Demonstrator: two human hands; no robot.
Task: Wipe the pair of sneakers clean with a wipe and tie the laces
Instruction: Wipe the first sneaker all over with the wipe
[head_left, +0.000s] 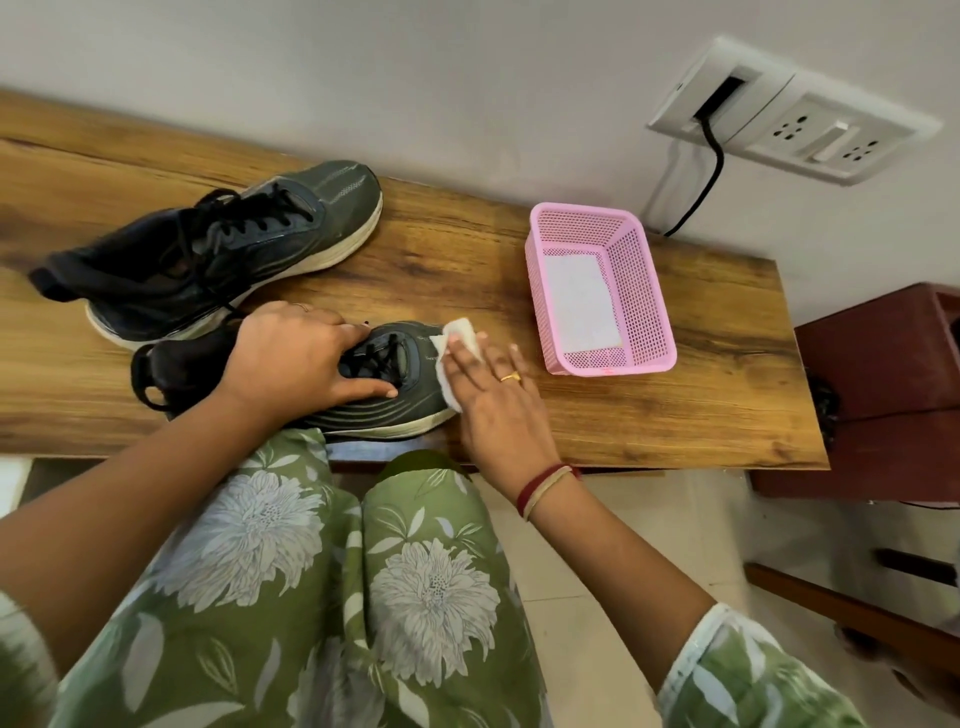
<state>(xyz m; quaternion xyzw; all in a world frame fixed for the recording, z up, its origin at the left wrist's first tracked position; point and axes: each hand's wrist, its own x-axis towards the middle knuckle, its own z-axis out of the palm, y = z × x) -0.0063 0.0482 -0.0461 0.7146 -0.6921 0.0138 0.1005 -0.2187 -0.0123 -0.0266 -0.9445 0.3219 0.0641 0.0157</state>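
Two dark grey sneakers with black laces and white soles lie on a wooden table (649, 415). The far sneaker (218, 249) lies at the back left, its laces loose. The near sneaker (384, 410) sits at the table's front edge. My left hand (296, 358) grips it over the laces, thumb along its side. My right hand (493, 395) presses a folded white wipe (457, 338) against the toe with straight fingers.
A pink mesh basket (639, 291) holding a white sheet stands to the right of the shoes. A wall socket panel (795, 111) with a black cable hangs behind it. A dark red cabinet (883, 364) stands beyond the table's right end. My knees in green floral cloth are below the edge.
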